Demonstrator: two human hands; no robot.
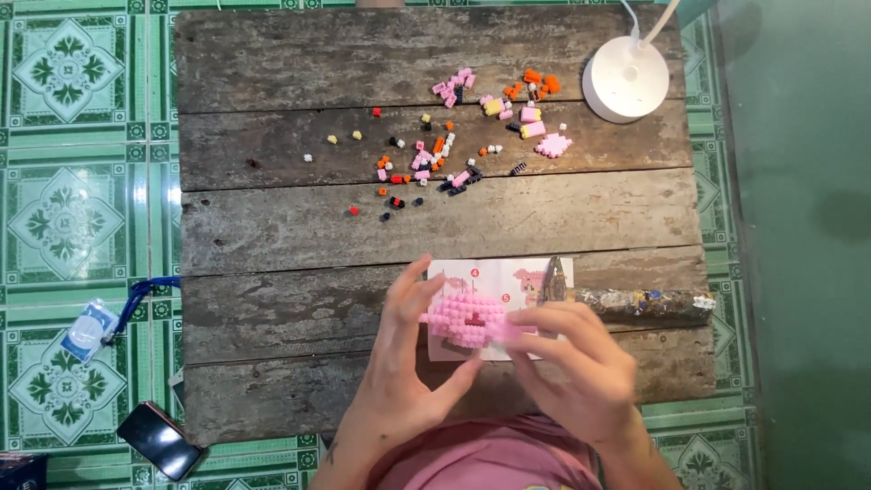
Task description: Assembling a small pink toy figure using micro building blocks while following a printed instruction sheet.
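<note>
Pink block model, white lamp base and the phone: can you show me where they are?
Pink block model (465, 318), head view, on its studded top between the hands.
White lamp base (624, 80), head view, middle of the round base.
Phone (161, 440), head view, on its dark screen.

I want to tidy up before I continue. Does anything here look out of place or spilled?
Yes. A black smartphone and a badge on a blue lanyard lie on the green tiled floor, off the wooden plank table. Small loose building bricks lie scattered over the planks.
</note>
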